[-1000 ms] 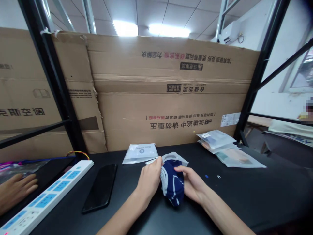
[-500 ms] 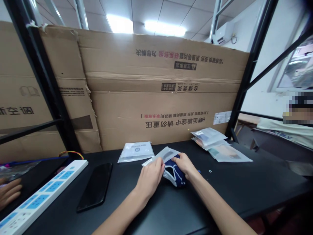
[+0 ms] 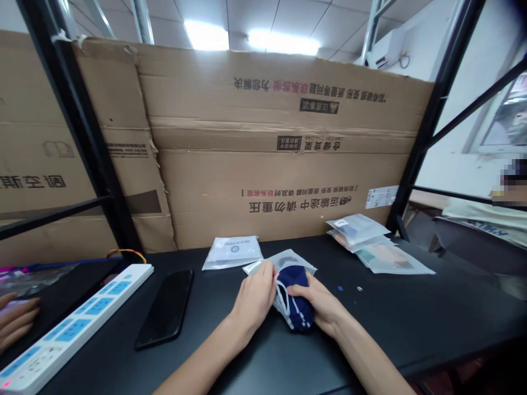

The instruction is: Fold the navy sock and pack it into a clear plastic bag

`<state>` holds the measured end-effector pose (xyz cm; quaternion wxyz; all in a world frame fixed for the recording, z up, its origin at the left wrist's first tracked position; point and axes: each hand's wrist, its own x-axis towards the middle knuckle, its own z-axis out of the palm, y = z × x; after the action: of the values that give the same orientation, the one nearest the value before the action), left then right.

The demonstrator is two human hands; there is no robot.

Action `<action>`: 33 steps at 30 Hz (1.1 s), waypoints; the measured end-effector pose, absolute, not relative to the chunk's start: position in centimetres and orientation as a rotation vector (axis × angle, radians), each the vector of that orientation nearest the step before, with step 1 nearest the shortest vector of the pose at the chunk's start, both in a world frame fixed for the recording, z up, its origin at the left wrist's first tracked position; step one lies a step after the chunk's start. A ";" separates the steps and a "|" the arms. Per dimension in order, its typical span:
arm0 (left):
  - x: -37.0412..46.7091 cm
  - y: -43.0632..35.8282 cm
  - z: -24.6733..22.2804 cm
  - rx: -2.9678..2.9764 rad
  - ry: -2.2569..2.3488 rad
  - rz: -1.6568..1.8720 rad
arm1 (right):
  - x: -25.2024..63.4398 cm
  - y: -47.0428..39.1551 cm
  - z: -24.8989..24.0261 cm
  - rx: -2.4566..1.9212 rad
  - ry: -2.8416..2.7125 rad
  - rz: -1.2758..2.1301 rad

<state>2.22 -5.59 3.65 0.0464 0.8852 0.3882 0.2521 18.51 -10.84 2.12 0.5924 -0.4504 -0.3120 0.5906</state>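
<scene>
Gripping navy sock (image 3: 297, 307), half hidden by right hand (image 3: 317, 302)

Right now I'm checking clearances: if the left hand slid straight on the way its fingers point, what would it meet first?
Probably the clear plastic bag that the left hand already touches, beside the navy sock; depth is unclear.
</scene>
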 end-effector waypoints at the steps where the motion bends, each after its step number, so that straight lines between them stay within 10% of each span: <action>1: 2.3 -5.7 3.7 2.708 1.193 0.771 | 18.6 -10.7 2.0 -1.083 -0.729 1.352; 12: 2.8 -6.6 4.6 2.979 1.247 0.546 | 19.9 -7.4 1.2 -1.226 -0.592 0.938; 33: 2.8 -6.8 3.7 2.789 1.056 0.837 | 17.6 -6.9 1.4 -1.027 -0.451 1.308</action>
<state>2.77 -6.80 3.67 0.0221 0.9002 0.3408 0.2703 17.61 -6.94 1.37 0.6513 -0.4523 -0.1986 0.5761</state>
